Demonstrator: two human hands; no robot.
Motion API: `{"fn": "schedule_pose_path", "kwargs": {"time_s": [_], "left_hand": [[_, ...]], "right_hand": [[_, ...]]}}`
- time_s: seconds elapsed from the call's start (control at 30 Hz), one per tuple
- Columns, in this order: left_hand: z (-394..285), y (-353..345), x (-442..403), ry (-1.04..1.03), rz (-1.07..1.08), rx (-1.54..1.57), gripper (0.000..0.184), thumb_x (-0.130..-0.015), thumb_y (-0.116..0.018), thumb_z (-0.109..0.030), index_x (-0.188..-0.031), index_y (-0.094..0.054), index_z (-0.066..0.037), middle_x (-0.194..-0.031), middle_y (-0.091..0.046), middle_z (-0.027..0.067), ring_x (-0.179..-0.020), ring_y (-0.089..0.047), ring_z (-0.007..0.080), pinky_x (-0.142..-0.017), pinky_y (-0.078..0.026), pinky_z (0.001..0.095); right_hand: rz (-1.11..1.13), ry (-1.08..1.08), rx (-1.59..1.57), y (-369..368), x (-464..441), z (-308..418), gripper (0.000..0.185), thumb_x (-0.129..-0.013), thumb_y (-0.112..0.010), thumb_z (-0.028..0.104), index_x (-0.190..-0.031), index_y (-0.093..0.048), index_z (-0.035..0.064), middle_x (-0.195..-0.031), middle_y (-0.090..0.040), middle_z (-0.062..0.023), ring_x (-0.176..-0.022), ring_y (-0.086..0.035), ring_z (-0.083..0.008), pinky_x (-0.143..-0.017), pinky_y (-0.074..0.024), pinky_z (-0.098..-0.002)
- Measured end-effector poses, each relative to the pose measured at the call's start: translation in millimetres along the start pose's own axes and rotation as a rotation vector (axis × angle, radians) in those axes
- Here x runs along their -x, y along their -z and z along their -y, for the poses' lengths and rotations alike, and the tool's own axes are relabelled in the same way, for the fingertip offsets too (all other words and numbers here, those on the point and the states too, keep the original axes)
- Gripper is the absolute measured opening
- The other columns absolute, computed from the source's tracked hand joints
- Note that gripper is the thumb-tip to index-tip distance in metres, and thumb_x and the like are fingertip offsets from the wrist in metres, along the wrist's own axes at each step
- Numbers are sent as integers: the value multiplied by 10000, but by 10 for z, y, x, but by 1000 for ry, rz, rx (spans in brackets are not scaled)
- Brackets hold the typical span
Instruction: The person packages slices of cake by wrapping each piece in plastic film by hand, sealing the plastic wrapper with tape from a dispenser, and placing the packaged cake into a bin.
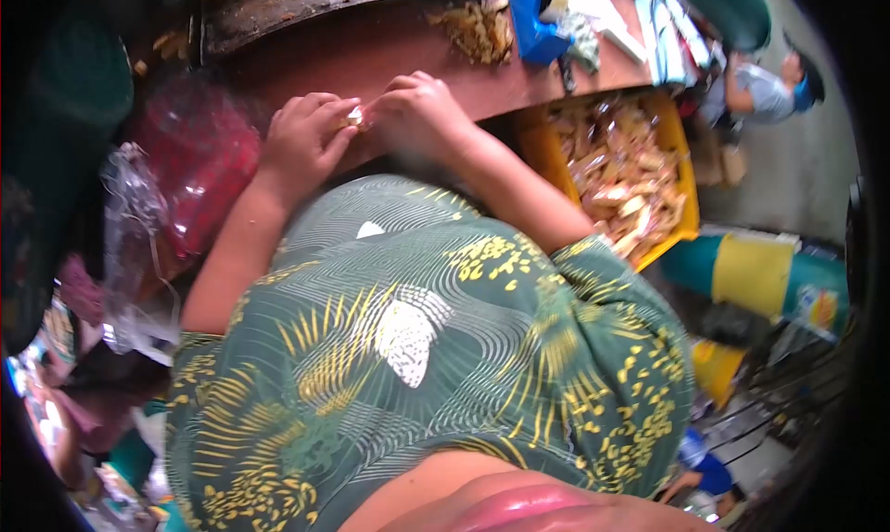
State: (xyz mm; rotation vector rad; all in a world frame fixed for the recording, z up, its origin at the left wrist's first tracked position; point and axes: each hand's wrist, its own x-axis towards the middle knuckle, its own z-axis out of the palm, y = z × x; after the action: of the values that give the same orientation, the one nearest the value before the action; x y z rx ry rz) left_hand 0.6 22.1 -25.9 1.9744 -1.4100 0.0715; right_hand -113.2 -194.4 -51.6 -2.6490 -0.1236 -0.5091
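My left hand pinches a small pale, shiny piece between thumb and forefinger, over the near edge of the red-brown table. Close beside it is my right hand, its fingers curled in towards the same piece. Motion blurs the right fingertips, so what they grip cannot be made out. Further back on the tabletop lies a heap of brown-yellow pieces. To the right of my right forearm, a yellow crate holds many tan pieces, some with a glint like clear plastic.
A blue tape dispenser stands at the back right of the table. Along the back lies a dark tray. Red and clear plastic bags hang at my left. Another person is at the far right, near a green-and-yellow cylinder.
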Motion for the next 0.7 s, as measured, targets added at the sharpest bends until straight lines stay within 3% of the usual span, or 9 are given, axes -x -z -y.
{"fn": "schedule_pose_path", "kwargs": {"time_s": [0.23,0.4,0.5,0.63,0.7], "left_hand": [[28,21,56,58,33,-5,365,-883,-757,-201,-1239,-710,-136,-1197,-671,62,-1125,-616,304,-977,-481,427],[9,-38,98,75,-32,-100,424,-891,-750,-271,-1293,-687,-152,-1259,-639,48,-1226,-561,288,-1041,-419,451],[-41,-27,116,142,20,-206,455,-905,-731,-339,-1322,-675,-168,-1296,-620,24,-1274,-519,276,-1058,-380,470],[-40,-65,137,128,24,-262,471,-906,-734,-379,-1335,-672,-194,-1316,-614,13,-1284,-504,269,-1072,-354,481],[-23,-36,135,94,26,-257,480,-906,-744,-373,-1340,-669,-184,-1315,-624,23,-1245,-538,278,-1050,-389,480]], "right_hand": [[22,-6,-25,42,-64,73,102,-819,-785,188,-891,-798,118,-901,-717,-84,-895,-666,-330,-812,-552,-441],[-40,-78,-4,67,-70,206,92,-811,-769,137,-901,-754,130,-1026,-672,-76,-992,-646,-316,-838,-531,-471],[-79,69,180,98,-11,289,79,-845,-740,197,-920,-754,178,-1025,-675,-21,-1008,-639,-255,-867,-486,-427],[-34,10,175,81,58,355,136,-916,-693,253,-1015,-778,214,-1050,-697,-2,-1021,-645,-229,-871,-493,-411],[-43,-2,162,63,101,393,173,-913,-704,252,-1066,-765,197,-1072,-698,-18,-1031,-646,-241,-888,-503,-416]]}}
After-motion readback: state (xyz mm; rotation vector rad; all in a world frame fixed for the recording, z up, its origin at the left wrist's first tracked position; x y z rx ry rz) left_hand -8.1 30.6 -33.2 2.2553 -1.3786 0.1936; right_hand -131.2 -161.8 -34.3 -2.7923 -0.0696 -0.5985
